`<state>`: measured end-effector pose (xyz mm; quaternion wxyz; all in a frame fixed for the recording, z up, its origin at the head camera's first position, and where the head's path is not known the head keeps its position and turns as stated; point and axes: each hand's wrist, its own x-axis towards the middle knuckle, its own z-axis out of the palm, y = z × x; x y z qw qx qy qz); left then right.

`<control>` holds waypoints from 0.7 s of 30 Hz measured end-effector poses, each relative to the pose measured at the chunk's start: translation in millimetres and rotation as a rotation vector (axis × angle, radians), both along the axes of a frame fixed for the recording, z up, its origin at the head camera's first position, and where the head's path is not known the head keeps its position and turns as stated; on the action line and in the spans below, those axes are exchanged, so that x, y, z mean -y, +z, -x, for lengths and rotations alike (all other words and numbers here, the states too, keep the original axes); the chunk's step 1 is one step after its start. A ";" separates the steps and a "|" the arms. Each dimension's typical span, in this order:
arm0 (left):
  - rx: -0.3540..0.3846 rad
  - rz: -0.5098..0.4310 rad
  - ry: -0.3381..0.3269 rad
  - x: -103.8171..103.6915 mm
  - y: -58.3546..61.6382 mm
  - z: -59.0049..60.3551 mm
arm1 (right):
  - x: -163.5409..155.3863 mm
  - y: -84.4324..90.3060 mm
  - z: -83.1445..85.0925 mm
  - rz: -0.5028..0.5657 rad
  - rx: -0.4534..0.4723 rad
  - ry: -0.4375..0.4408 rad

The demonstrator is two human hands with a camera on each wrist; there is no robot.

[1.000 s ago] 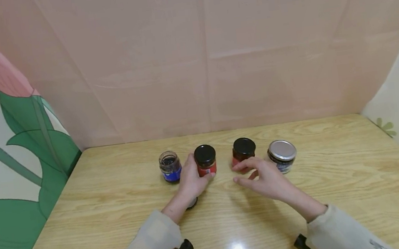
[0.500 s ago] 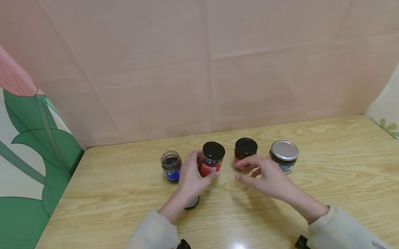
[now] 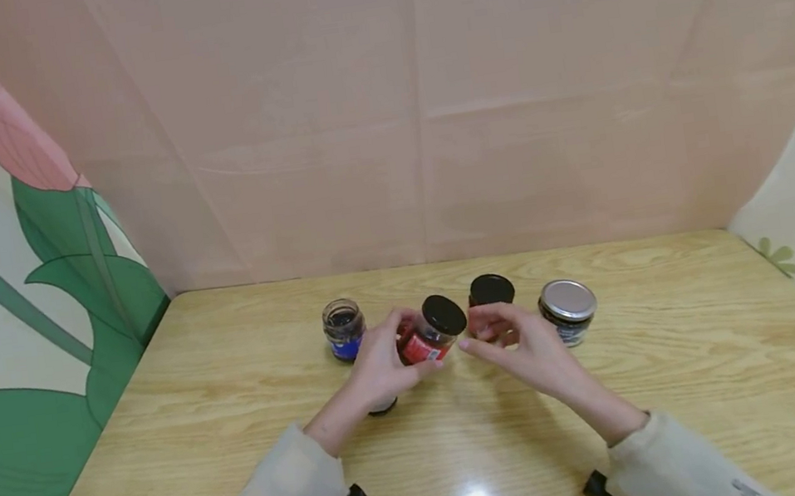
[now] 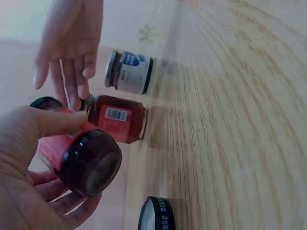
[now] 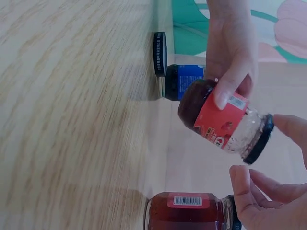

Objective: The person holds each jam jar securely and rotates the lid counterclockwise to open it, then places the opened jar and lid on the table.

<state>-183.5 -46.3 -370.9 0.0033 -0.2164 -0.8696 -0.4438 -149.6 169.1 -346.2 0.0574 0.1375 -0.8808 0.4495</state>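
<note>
Lifted and tilted since a second ago: red-label jar, gripped by left hand, off the table. Right hand, fingers relaxed and holding nothing, nears its black lid; unscrewing likely follows. Second red jar stands just right; room toward the near edge.

A staged tabletop booth — wooden table walled in by taped paper backdrop.

Four jars stand in a row on the surface; the second jar from the left tilts, lifted between the hands.
</note>
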 end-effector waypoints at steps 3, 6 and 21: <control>0.006 -0.001 -0.037 1.0 1.7 -3.2 | 2.3 0.1 0.8 -0.002 0.017 -0.012; -0.001 -0.016 -0.058 1.0 3.1 -6.5 | 4.1 0.7 1.1 -0.014 0.030 -0.030; -0.049 -0.035 -0.020 1.2 8.5 -13.0 | 6.0 2.3 1.3 -0.011 0.122 -0.115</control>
